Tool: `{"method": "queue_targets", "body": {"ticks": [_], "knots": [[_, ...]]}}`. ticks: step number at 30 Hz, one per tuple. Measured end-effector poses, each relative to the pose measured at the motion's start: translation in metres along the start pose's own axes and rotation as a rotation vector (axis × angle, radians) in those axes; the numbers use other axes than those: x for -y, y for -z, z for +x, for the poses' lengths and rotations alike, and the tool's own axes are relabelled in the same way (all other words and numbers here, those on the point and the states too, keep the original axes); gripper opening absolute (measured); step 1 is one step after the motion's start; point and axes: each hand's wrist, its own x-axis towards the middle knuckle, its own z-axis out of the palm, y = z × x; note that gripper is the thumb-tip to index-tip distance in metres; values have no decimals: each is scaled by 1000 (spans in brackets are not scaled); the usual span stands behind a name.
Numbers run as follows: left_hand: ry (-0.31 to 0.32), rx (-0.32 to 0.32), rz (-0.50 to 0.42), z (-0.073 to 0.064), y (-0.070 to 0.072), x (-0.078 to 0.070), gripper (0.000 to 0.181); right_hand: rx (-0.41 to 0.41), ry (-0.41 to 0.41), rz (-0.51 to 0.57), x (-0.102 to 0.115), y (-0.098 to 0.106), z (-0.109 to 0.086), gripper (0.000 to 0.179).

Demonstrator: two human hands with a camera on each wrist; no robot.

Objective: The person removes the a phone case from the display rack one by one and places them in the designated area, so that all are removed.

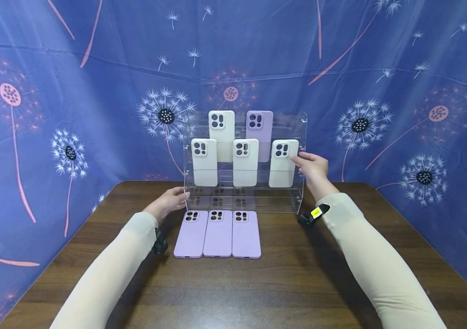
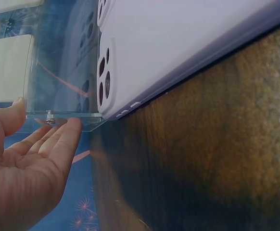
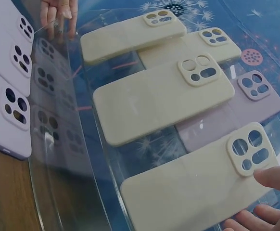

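A clear acrylic display stand (image 1: pixel 243 206) holds white and purple phone cases in two tiers. My right hand (image 1: pixel 312 170) is at the right end of the lower tier. Its thumb lies on the front of a white phone case (image 3: pixel 197 185) beside the camera cutout, and the other fingers are at the case's edge, pinching it. My left hand (image 1: pixel 170 200) touches the stand's lower left side with fairly straight fingers (image 2: pixel 65 147). Two more white cases, including the middle one (image 1: pixel 245 162), stand in the lower tier. Behind them are a white case (image 1: pixel 222 132) and a purple case (image 1: pixel 259 132).
Three purple phone cases (image 1: pixel 217 234) lie side by side on the wooden table (image 1: pixel 299 283), close to the stand's front left. A blue dandelion-print cloth (image 1: pixel 114 114) hangs behind and on both sides of the table.
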Motion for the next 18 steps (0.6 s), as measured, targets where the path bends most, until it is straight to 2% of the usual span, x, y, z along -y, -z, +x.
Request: {"method": "queue_targets", "body": {"ticks": [9,18], "knots": [[-10,2,9,0,-1,1,60,-63,40,-43,-3,-5,0,44],[-10,-6,14,1,-1,1,59,2,35,4,-6,-6,3,40]]}}
